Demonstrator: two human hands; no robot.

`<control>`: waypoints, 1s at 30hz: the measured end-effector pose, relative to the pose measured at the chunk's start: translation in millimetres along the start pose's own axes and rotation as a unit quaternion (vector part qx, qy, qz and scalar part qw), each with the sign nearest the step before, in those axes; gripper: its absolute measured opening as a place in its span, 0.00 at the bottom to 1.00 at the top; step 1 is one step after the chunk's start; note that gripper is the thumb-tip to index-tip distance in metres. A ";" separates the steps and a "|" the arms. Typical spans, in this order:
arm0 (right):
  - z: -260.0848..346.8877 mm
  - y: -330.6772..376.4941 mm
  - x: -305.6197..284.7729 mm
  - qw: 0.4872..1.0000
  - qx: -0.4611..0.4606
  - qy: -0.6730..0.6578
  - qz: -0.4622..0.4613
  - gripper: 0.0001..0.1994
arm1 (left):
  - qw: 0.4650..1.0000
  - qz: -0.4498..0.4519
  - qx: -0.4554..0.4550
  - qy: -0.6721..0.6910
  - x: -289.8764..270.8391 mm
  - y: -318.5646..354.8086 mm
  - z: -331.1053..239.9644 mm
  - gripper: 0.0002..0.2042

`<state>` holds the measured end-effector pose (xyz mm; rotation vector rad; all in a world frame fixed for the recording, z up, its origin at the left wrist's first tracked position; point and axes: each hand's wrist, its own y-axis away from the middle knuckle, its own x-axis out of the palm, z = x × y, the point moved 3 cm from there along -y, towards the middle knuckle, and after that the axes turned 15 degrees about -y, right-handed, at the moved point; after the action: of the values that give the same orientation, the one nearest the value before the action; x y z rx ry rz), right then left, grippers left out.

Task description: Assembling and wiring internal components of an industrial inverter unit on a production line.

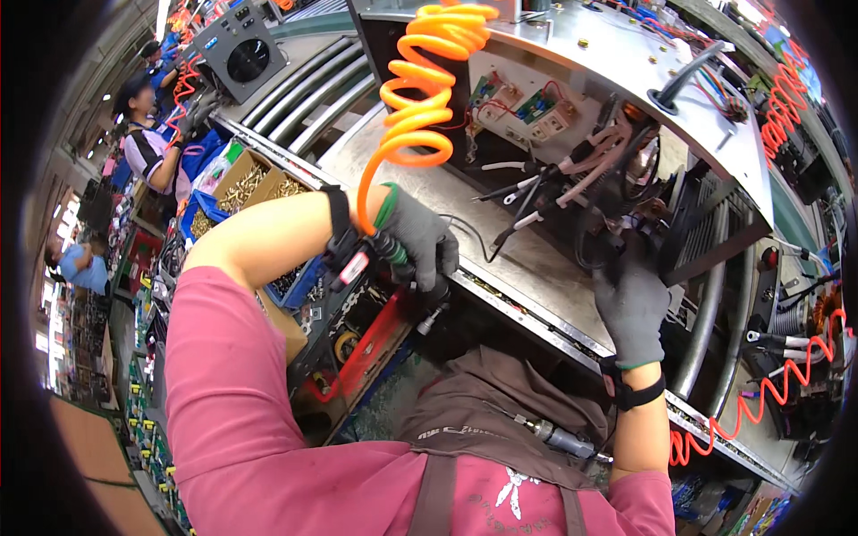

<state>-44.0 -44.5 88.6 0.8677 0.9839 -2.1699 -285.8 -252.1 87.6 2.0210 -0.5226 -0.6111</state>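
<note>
My left hand (418, 234), in a grey glove with a green cuff, is closed around an air screwdriver (391, 250). The tool's metal tip points down, and an orange coiled hose (420, 107) rises from its other end. At the right, my gloved right hand (633, 308) reaches into the open side of a metal machine cabinet (572, 54). Its fingers go into shadow beside a bundle of black cables (594, 223), so their grip is hidden. White-sleeved leads with ring terminals (527, 188) hang between the two hands. Small green circuit boards (536, 107) sit on the cabinet's inner panel.
Metal rollers (308, 94) run along the line behind a front rail (536, 326). At the left are boxes of brass-coloured screws (241, 188). Another tool (559, 438) lies across my apron. A red coiled hose (751, 406) stretches at right. A co-worker (152, 147) stands far left.
</note>
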 end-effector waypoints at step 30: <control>-4.5 -6.2 0.0 1.000 0.015 0.016 0.017 0.34 | 0.691 -0.585 -0.423 -0.029 186.2 258.0 157.7 0.15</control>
<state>-47.1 -37.5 88.8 0.9295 0.9460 -2.1531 -266.0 -587.5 202.7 1.1750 1.0234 -1.3393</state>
